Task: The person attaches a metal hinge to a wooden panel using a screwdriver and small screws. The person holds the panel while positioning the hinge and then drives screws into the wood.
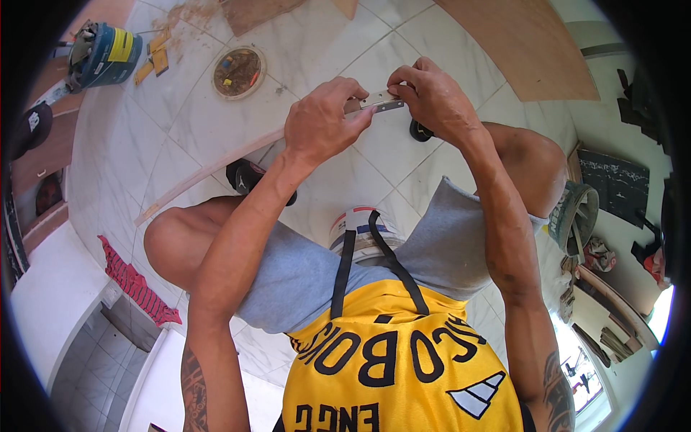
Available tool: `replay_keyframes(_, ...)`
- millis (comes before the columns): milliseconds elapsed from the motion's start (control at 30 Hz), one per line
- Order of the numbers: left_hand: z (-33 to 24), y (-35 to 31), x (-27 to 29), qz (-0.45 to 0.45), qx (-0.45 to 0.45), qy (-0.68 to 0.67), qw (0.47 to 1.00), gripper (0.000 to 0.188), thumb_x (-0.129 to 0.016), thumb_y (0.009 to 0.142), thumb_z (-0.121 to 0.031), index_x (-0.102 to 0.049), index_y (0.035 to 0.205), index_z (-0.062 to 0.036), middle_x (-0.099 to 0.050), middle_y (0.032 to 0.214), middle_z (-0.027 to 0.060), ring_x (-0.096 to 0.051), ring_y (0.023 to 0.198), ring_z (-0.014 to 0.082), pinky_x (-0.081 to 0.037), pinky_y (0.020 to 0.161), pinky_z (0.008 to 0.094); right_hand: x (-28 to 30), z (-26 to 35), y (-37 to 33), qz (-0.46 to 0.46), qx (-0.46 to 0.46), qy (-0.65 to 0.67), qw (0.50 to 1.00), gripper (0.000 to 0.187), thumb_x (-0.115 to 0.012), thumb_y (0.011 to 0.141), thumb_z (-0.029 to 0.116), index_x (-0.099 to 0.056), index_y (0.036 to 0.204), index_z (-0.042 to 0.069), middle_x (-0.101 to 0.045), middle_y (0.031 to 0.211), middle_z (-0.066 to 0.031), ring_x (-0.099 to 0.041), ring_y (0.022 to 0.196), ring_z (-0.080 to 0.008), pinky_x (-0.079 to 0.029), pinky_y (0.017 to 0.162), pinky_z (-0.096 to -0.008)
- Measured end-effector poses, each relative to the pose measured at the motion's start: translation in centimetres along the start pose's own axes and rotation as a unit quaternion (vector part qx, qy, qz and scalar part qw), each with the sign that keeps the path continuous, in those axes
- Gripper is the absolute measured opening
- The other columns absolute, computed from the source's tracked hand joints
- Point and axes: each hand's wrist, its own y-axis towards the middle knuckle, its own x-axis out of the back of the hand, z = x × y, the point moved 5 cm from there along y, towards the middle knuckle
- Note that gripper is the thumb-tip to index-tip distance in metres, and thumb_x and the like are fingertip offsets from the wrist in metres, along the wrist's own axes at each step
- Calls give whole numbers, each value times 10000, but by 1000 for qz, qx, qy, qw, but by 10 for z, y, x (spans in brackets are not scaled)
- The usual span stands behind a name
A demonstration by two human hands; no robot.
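Note:
A silver metal hinge (383,105) with screw holes is held out in front of me above the floor. My left hand (324,119) is closed on its left end, thumb along the near edge and fingers over the far side. My right hand (434,97) pinches the right end between thumb and fingers; anything small in that pinch is hidden. A long, thin wooden strip (216,165) runs from beneath my left hand toward the lower left. Whether the hinge touches the strip cannot be made out behind my left hand.
Beyond my hands, a round lid (239,73) holding small bits lies on tiled floor. A teal bucket (111,54) and yellow pieces (155,56) are far left. A wooden panel (529,50) lies far right. Between my legs stands a white bucket (365,227); another bucket (576,216) is right.

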Motion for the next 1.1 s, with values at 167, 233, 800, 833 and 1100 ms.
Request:
replay_keyframes(167,1,0,0,1,5,-1,1000,242,-805,846,-289,-723,1004,-125,-754,980,7,-736,836,235,-568,710,362,1,1,0,-6,0,5,1000,159,-664,986,194,-745,1037,68,-621,929,-140,-642,834,-320,-518,781,-421)
replay_keyframes(233,0,0,-1,-5,6,-8,1000,232,-798,842,-298,-719,989,-137,-742,959,1,-727,847,237,-565,702,378,1,-1,1,-11,17,13,1000,150,-691,941,174,-751,1047,88,-634,967,-183,-672,832,-384,-552,764,-459)
replay_keyframes(800,0,0,0,-12,27,-17,999,260,-813,820,-303,-737,1003,-134,-753,967,5,-726,846,237,-563,722,356,12,3,-8,41,23,34,998,208,-707,941,163,-712,1132,79,-627,984,-143,-668,855,-317,-537,803,-418)
replay_keyframes(833,-1,1,0,-8,29,-17,999,259,-814,819,-302,-737,1001,-135,-753,967,7,-726,848,239,-564,723,357,12,2,-10,47,27,36,998,225,-717,934,153,-707,1146,79,-623,989,-137,-669,853,-305,-536,804,-412)
replay_keyframes(1100,-1,2,0,-7,27,-10,1000,250,-812,818,-296,-736,997,-139,-752,968,8,-728,855,245,-567,730,363,8,0,-9,33,57,34,997,194,-718,935,137,-714,1120,77,-618,1007,-148,-686,868,-314,-550,799,-413)
